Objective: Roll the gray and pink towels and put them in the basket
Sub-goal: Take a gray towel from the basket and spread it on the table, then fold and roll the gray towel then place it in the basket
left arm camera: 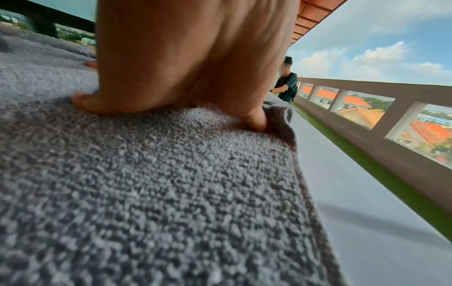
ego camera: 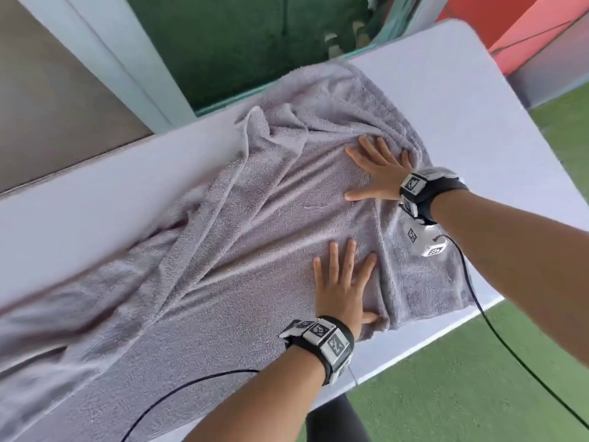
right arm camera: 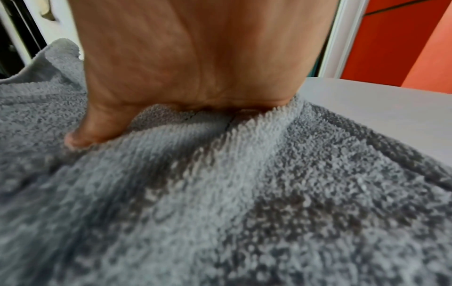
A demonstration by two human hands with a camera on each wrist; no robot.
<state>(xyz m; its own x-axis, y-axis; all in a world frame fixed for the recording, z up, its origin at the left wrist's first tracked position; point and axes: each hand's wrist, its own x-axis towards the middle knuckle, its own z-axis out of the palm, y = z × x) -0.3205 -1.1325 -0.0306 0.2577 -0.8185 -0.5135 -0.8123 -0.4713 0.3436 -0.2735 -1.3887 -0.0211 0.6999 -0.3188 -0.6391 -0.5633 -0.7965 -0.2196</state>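
Both palms are down on the gray towel (ego camera: pixel 242 237), which lies spread and rumpled across the white table (ego camera: pixel 462 100), one end bunched in folds toward the far edge. The left hand (ego camera: pixel 342 288) presses flat near the table's near edge, fingers straight and splayed, gripping nothing. The right hand (ego camera: pixel 374 169) lies flat farther across, fingers fanned against a ridge of creases (thumb stretched out to the side). In the left wrist view the thumb (left arm camera: pixel 254 120) digs into the pile beside a folded hem, with another person (left arm camera: pixel 285 83) standing by a railing (left arm camera: pixel 381 108) beyond.
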